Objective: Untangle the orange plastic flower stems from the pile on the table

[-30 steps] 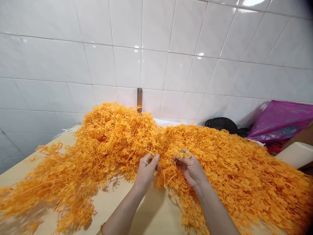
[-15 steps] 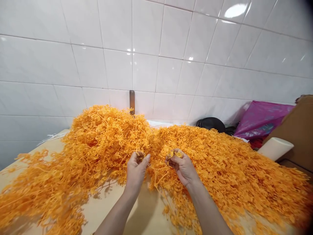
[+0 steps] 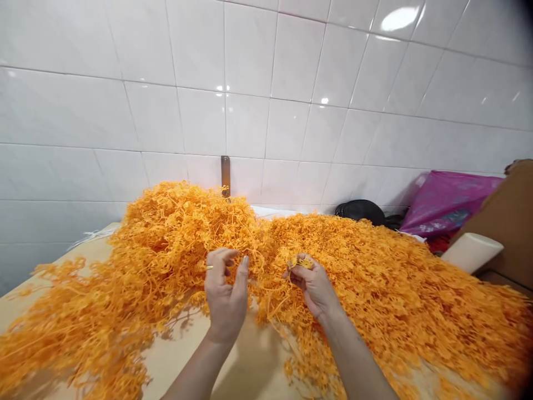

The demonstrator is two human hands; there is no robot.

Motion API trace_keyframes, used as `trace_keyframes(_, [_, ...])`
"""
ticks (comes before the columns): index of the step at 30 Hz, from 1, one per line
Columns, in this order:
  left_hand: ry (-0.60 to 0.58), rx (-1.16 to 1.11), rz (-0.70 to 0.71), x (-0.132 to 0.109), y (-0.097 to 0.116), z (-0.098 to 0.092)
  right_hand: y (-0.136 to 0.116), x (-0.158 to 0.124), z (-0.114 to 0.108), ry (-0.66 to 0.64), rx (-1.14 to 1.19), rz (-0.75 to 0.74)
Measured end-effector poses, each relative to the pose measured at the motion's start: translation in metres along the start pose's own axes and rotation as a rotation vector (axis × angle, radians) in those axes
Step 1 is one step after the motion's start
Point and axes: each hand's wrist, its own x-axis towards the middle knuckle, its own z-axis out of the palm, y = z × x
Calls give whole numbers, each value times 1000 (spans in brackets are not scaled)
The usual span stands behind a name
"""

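– What are your two hands doing right now?

– My right hand (image 3: 314,283) pinches a small orange sprig (image 3: 302,262) between thumb and fingers, in front of the near edge of the right heap (image 3: 387,278). My left hand (image 3: 226,297) hangs just to the left with its thumb spread from its curled fingers; I see nothing gripped in it. The two hands are apart.

– And the rest of the orange stuff?

– The left heap (image 3: 179,233) rises higher toward the far wall (image 3: 291,66) and trails out to the near left. The right heap spreads flatter. A bare patch of tabletop (image 3: 179,355) shows between them on the near side.

– Which step would you call this?

– Handling one sprig by its fine parts, I'd say: the right steadies it while the left is free. I can't tell whether the held piece is joined to the stems below it.

– So what does the next move call for?

– In my judgement, a light fingertip pinch from the left and a steady right, since these thin, tangled stems look likely to snag on their neighbours.
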Motion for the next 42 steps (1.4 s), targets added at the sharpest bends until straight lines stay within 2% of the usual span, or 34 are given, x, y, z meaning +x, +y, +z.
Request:
trace_keyframes(1, [-111, -45, 0, -3, 3, 2, 1, -1, 1, -9, -7, -3])
trace_keyframes(3, [-328, -148, -98, -12, 4, 9, 2, -3, 3, -53, -22, -13])
trace_keyframes(4, [-403, -196, -184, -16, 3, 13, 3, -4, 5, -82, -39, -24])
trace_keyframes(6, [-478, -293, -361, -23, -4, 22, 4, -7, 8, -140, -106, -61])
trace_keyframes(8, [-482, -375, -457, -27, -12, 28, 5, -10, 11, -182, -238, -115])
trace_keyframes(14, [-435, -499, -471, -25, -18, 28, 7, -16, 18, -177, -719, -332])
trace_keyframes(16, [-406, -565, -538, -23, -17, 27, 8, -19, 19, -270, -794, -354])
trace_keyframes(19, [-369, -651, -668, -20, -20, 27, 8, -22, 16, -496, -888, -291])
trace_keyframes(21, [-324, -686, -748, -18, -23, 27, 7, -20, 9, -575, -965, -243])
trace_keyframes(22, [-296, -695, -777, -17, -25, 27, 5, -17, 5, -567, -992, -223])
trace_keyframes(24, [-268, -703, -806, -15, -27, 26, -1, -11, -4, -458, -980, -185])
trace_keyframes(27, [-299, -686, -816, -14, -25, 25, -12, -4, -11, -220, -732, -109])
trace_keyframes(29, [-347, -684, -810, -16, -22, 25, -18, -5, -9, -157, -532, -47])
trace_keyframes(31, [-427, -686, -788, -18, -20, 26, -20, -7, -4, -205, -447, -1])
trace_keyframes(33, [-504, -684, -767, -21, -19, 27, -17, -10, 1, -309, -484, -16])
trace_keyframes(36, [-502, -648, -768, -25, -21, 28, -10, -10, 3, -385, -627, -118])
trace_keyframes(39, [-449, -577, -766, -26, -20, 29, -6, -8, 2, -323, -763, -197])
trace_keyframes(42, [-447, -551, -758, -25, -17, 29, -3, -10, 6, -226, -837, -274])
